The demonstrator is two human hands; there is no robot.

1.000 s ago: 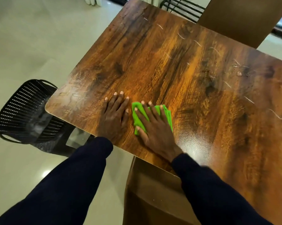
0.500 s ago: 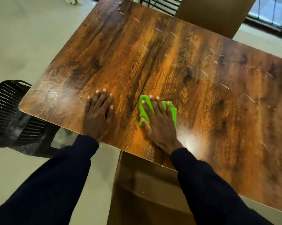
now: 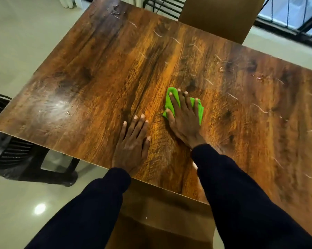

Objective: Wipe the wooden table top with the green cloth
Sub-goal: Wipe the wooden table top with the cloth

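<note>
Right grip (image 3: 184,121): flat, unclenched, pressing crumpled bright-green cloth (image 3: 172,90) mid brown wood-grain bench (image 3: 97,78). Left grip (image 3: 131,142): released, flat by front edge. Risk: cloth bunching, skipping white streaks (image 3: 260,108) near right edge.

Bright green cloth (image 3: 200,112) under the right hand (image 3: 184,119). Brown table (image 3: 101,72) beneath both hands, streaked orange and near-black in a wood-grain pattern, with thin whitish squiggles (image 3: 259,107) right of the right hand. Dark navy sleeves (image 3: 241,194). Black slatted chair (image 3: 1,141) far left of the left hand (image 3: 133,141). Pale cream floor (image 3: 17,42).
</note>
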